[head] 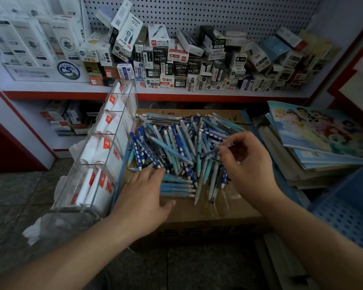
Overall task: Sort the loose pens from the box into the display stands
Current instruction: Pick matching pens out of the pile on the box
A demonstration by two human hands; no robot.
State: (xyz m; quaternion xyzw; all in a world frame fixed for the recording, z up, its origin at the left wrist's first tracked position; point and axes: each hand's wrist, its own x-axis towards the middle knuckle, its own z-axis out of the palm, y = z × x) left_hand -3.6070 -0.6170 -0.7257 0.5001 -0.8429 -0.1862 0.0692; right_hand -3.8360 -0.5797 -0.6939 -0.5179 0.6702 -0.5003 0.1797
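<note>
A heap of loose blue, teal and dark pens [176, 143] lies on top of a brown cardboard box [197, 212]. A clear acrylic display stand [101, 147] with several compartments, lined with white and red paper, leans at the box's left side. My left hand [145, 193] rests flat on the box with fingers spread, its fingertips touching the light blue pens at the near edge of the heap. My right hand [245, 164] hovers over the heap's right side and pinches a dark pen [216, 151] between thumb and fingers.
A shelf behind carries stacked pen boxes [176, 63] against a pegboard. A pile of notebooks [316, 139] lies to the right, with a blue perforated basket [348, 210] below it. White tissue paper [33, 231] lies on the tiled floor at the left.
</note>
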